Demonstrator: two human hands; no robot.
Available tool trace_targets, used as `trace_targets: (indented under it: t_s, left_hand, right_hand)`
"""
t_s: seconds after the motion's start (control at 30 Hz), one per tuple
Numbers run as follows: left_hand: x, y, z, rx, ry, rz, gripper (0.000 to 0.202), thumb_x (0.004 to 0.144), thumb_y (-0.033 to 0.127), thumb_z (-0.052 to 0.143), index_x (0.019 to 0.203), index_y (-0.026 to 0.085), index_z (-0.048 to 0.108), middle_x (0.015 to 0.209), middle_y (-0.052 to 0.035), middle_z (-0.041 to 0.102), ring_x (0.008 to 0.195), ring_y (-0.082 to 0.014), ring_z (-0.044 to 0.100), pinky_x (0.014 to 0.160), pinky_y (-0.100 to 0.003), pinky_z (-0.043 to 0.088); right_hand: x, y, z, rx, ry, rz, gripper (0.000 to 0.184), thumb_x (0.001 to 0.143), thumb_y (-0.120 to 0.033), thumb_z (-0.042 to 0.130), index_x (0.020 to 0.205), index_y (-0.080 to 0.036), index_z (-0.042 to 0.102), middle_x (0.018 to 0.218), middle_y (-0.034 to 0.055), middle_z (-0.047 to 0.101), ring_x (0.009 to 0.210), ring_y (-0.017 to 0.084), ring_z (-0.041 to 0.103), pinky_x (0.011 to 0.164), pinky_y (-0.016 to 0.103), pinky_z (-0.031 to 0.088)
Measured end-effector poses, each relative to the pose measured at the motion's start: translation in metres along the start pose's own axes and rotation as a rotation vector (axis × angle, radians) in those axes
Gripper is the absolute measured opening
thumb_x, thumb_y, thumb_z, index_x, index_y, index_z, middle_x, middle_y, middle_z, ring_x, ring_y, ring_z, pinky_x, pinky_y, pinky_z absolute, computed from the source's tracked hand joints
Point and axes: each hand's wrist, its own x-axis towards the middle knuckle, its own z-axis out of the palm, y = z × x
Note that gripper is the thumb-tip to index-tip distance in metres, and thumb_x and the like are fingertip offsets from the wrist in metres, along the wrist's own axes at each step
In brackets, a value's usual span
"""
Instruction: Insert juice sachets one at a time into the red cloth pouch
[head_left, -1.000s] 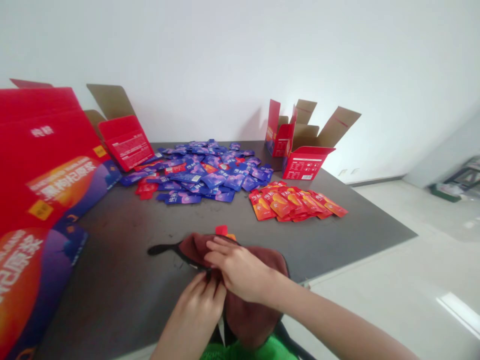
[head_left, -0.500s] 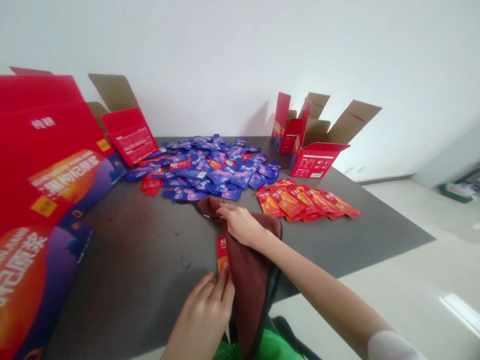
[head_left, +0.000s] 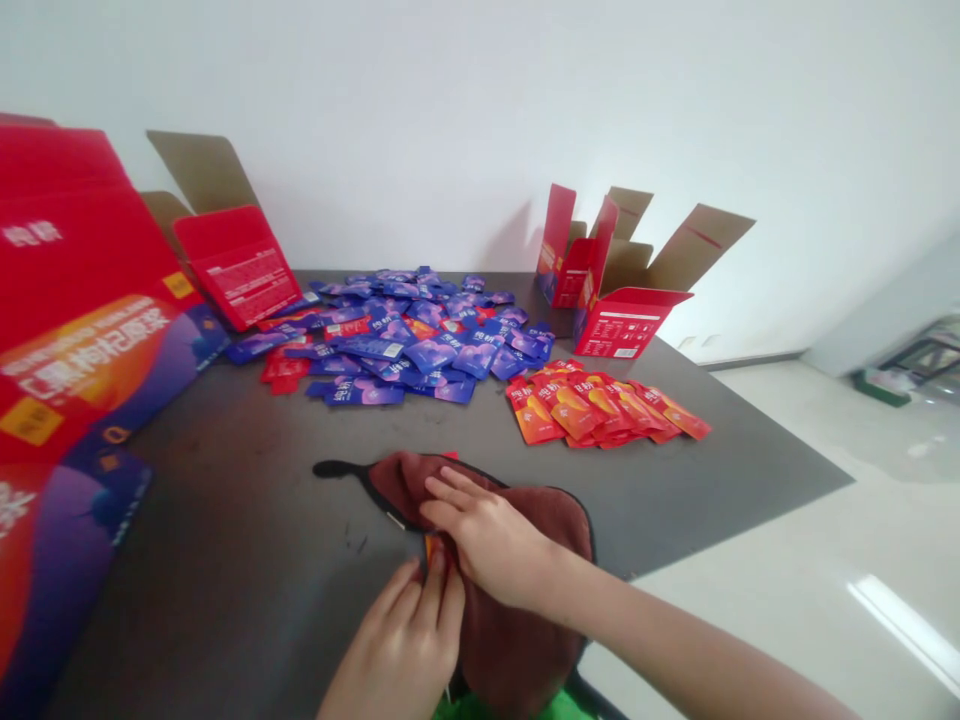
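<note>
Pressing flat on the cloth (head_left: 516, 640), right hand (head_left: 487, 540) has drawn back; left hand (head_left: 406, 640) pinches the sachet (head_left: 432, 548).

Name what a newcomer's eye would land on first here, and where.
Up front, the right hand lies flat on a brown cloth while the left hand touches an orange sachet at its edge. Behind, a sprawl of blue sachets covers the middle of the table, with a fanned row of orange sachets to its right. A red carton fills the left side.
</note>
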Motion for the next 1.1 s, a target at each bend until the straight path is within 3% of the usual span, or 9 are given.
trace_targets:
  t_s: [0.3, 0.4, 0.5, 0.6, 0.7, 0.9, 1.1]
  left_hand:
    - [0.011, 0.002, -0.009, -0.065, -0.137, -0.070, 0.048, 0.069, -0.004, 0.034, 0.104, 0.012, 0.063, 0.102, -0.0139, 0.066, 0.082, -0.0174, 0.064, 0.082, -0.032, 0.051]
    - [0.013, 0.003, -0.014, -0.078, -0.157, -0.098, 0.049, 0.068, -0.006, 0.035, 0.104, 0.012, 0.063, 0.101, -0.0132, 0.066, 0.080, -0.0174, 0.065, 0.082, -0.032, 0.051]
    - [0.013, 0.005, -0.014, -0.065, -0.128, -0.107, 0.048, 0.066, -0.006, 0.035, 0.101, 0.010, 0.064, 0.100, -0.0141, 0.067, 0.079, -0.0177, 0.065, 0.081, -0.033, 0.051]
    - [0.012, 0.006, -0.012, -0.039, -0.058, -0.105, 0.044, 0.065, -0.005, 0.036, 0.093, 0.010, 0.067, 0.093, -0.0137, 0.068, 0.076, -0.0181, 0.065, 0.081, -0.033, 0.051]
    - [0.008, 0.006, -0.007, -0.025, 0.010, -0.105, 0.042, 0.067, -0.003, 0.036, 0.091, 0.012, 0.068, 0.090, -0.0104, 0.069, 0.079, -0.0175, 0.064, 0.083, -0.031, 0.050]
    - [0.001, -0.001, 0.000, -0.029, 0.047, -0.090, 0.044, 0.070, 0.000, 0.034, 0.099, 0.012, 0.065, 0.102, -0.0103, 0.067, 0.087, -0.0164, 0.062, 0.086, -0.028, 0.048]
    - [0.004, -0.004, -0.003, -0.060, -0.021, -0.074, 0.046, 0.070, -0.003, 0.034, 0.101, 0.014, 0.064, 0.100, -0.0086, 0.067, 0.083, -0.0146, 0.063, 0.085, -0.027, 0.049]
  right_hand:
    - [0.055, 0.045, 0.001, 0.008, 0.067, 0.112, 0.029, 0.077, -0.002, 0.037, 0.095, -0.011, 0.057, 0.104, 0.0099, 0.060, 0.107, 0.017, 0.053, 0.096, 0.029, 0.038]
    - [0.042, 0.033, -0.015, 0.019, 0.144, 0.169, 0.032, 0.081, -0.003, 0.034, 0.103, -0.012, 0.055, 0.117, 0.0106, 0.056, 0.114, 0.016, 0.048, 0.098, 0.029, 0.037]
    - [0.012, 0.007, -0.028, 0.072, 0.191, 0.158, 0.035, 0.082, -0.004, 0.034, 0.110, -0.014, 0.052, 0.129, 0.0087, 0.047, 0.124, 0.013, 0.038, 0.104, 0.026, 0.030]
    - [-0.011, -0.011, -0.023, 0.071, 0.096, 0.062, 0.029, 0.083, -0.008, 0.039, 0.107, -0.013, 0.053, 0.127, 0.0087, 0.049, 0.126, 0.013, 0.035, 0.108, 0.025, 0.024]
    - [-0.015, -0.013, -0.008, -0.018, -0.010, -0.021, 0.024, 0.082, -0.012, 0.043, 0.103, -0.010, 0.055, 0.126, 0.0120, 0.050, 0.125, 0.017, 0.037, 0.110, 0.027, 0.020]
    - [0.010, 0.008, 0.002, -0.054, -0.025, -0.076, 0.026, 0.081, -0.013, 0.045, 0.105, -0.010, 0.054, 0.127, 0.0137, 0.048, 0.125, 0.018, 0.036, 0.108, 0.028, 0.023]
    - [0.052, 0.041, 0.007, 0.008, 0.012, -0.036, 0.031, 0.076, -0.003, 0.042, 0.104, -0.010, 0.056, 0.114, 0.0120, 0.056, 0.116, 0.016, 0.046, 0.104, 0.028, 0.028]
